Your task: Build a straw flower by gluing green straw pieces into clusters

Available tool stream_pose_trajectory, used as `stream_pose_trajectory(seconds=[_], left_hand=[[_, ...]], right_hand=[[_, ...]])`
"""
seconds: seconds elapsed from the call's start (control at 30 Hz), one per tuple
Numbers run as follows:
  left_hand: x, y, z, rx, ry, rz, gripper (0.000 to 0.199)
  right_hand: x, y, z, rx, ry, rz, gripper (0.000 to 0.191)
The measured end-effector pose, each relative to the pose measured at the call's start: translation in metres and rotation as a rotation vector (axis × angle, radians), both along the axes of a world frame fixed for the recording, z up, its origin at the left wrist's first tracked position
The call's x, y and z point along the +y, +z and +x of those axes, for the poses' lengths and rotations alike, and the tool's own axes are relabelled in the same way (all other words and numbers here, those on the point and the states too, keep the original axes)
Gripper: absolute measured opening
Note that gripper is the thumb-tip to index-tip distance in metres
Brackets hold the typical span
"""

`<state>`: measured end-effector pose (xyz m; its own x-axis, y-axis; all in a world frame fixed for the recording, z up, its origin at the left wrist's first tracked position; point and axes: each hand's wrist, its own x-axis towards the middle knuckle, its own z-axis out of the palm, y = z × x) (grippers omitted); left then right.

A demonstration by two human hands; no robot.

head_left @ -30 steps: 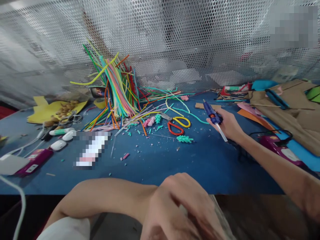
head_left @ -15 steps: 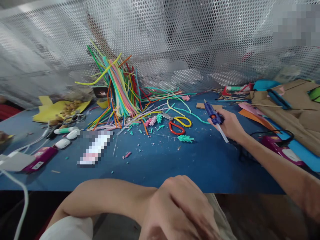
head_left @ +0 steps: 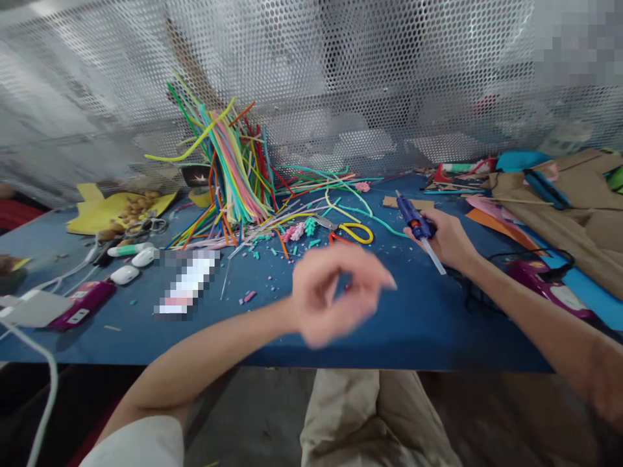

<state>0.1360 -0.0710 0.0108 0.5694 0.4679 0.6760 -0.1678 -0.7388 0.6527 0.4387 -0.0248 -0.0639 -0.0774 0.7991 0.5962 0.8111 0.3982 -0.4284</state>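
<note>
My left hand (head_left: 335,295) is blurred over the middle of the blue table (head_left: 272,337), its fingers loosely curled around a gap with nothing visible in it. Behind it, the red handle of the scissors (head_left: 356,231) is partly covered, while the yellow handle shows. Near the blades lie small turquoise (head_left: 309,226) and pink fuzzy pieces (head_left: 294,232) made of pipe cleaner. To the right, my right hand (head_left: 445,240) is wrapped around a blue hot glue gun (head_left: 413,219). Its nozzle points away from me and a clear glue stick sticks out of the back.
A tall bundle of coloured pipe cleaners (head_left: 238,172) stands at the back left before a perforated metal panel (head_left: 379,78). Cardboard (head_left: 574,194) and a purple power strip (head_left: 549,285) are at right. White cables (head_left: 51,383) run along the left.
My left hand has moved forward and up from near my lap to above the table, now covering the loose turquoise piece. The right hand keeps the glue gun nearly still.
</note>
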Motion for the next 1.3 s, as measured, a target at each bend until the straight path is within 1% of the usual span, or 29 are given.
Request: stream_pose_trajectory(seconds=[0.03, 0.07, 0.13, 0.17, 0.2, 0.23, 0.27, 0.3, 0.37, 0.43, 0.57, 0.67, 0.77, 0.87, 1.03, 1.17, 1.3], left_hand=[[0.019, 0.004, 0.0, -0.054, 0.028, 0.017, 0.02], [0.038, 0.005, -0.002, -0.027, 0.132, 0.023, 0.015], [0.075, 0.002, -0.011, 0.225, 0.38, 0.063, 0.014], [0.09, -0.002, -0.018, 0.361, 0.475, 0.093, 0.015], [0.101, -0.008, -0.025, 0.492, 0.537, 0.13, 0.013], [0.11, -0.015, -0.033, 0.631, 0.579, 0.174, 0.012], [0.115, -0.021, -0.039, 0.745, 0.647, 0.217, 0.012], [0.117, -0.027, -0.045, 0.847, 0.702, 0.242, 0.013], [0.117, -0.036, -0.053, 1.003, 0.749, 0.265, 0.013], [0.114, -0.041, -0.056, 1.094, 0.769, 0.26, 0.014], [0.116, -0.048, -0.058, 1.191, 0.832, 0.242, 0.021], [0.119, -0.053, -0.06, 1.236, 0.807, 0.213, 0.023], [0.12, -0.056, -0.061, 1.207, 0.773, 0.238, 0.026], [0.117, -0.054, -0.06, 1.151, 0.817, 0.282, 0.029], [0.111, -0.051, -0.054, 1.117, 0.867, 0.247, 0.028], [0.11, -0.055, -0.051, 1.066, 0.846, 0.222, 0.027], [0.109, -0.058, -0.05, 1.028, 0.793, 0.254, 0.026]], right_hand=[[-0.001, 0.001, -0.001, 0.0, -0.017, -0.011, 0.022], [-0.003, 0.003, -0.003, -0.002, -0.032, -0.036, 0.024], [-0.006, 0.007, -0.005, 0.001, -0.062, -0.107, 0.028], [-0.007, 0.009, -0.006, 0.005, -0.073, -0.144, 0.029], [-0.009, 0.011, -0.007, 0.008, -0.078, -0.176, 0.03], [-0.01, 0.012, -0.008, 0.011, -0.077, -0.198, 0.031], [-0.01, 0.013, -0.008, 0.012, -0.071, -0.211, 0.032], [-0.011, 0.013, -0.008, 0.011, -0.06, -0.218, 0.032], [-0.011, 0.014, -0.009, 0.006, -0.032, -0.223, 0.031], [-0.012, 0.014, -0.01, 0.0, -0.02, -0.217, 0.03], [-0.013, 0.016, -0.01, -0.001, -0.018, -0.22, 0.029], [-0.014, 0.016, -0.01, -0.004, -0.027, -0.227, 0.029], [-0.015, 0.016, -0.01, -0.025, -0.016, -0.204, 0.031], [-0.015, 0.015, -0.011, -0.035, 0.009, -0.17, 0.031], [-0.016, 0.015, -0.012, -0.036, 0.023, -0.156, 0.029], [-0.016, 0.015, -0.012, -0.062, 0.022, -0.152, 0.033], [-0.016, 0.015, -0.012, -0.094, 0.031, -0.136, 0.035]])
